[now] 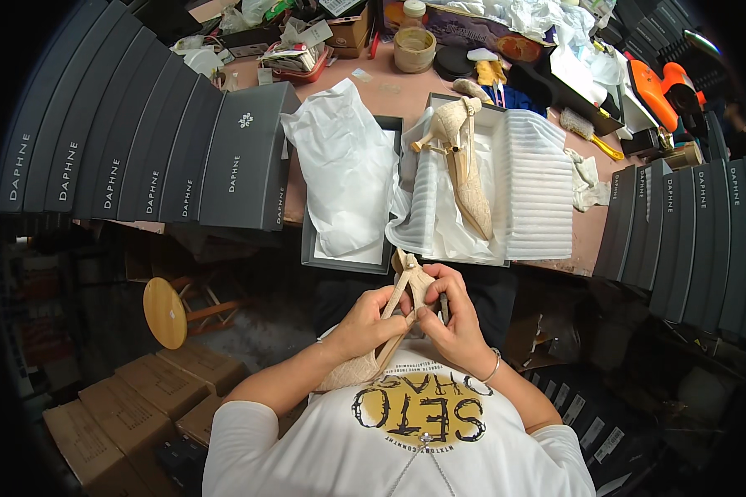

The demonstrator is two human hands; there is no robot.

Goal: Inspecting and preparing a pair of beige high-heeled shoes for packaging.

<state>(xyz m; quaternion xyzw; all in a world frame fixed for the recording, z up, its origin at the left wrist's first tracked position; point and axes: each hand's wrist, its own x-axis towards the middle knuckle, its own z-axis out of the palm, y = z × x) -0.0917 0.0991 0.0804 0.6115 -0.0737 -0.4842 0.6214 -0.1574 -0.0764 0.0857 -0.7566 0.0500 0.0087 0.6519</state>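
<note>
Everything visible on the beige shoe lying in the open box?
The beige shoe has a pointed toe, a slim heel and a narrow strap; its surface looks like textured fabric. It appears to lie on its side, toe toward the person, heel jutting left. It rests on white paper inside the open box. No hand touches it.

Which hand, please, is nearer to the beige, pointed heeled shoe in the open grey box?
Right: the right hand is in front of the boxed shoe, past its toe; the left hand is farther away, leftward.
</note>
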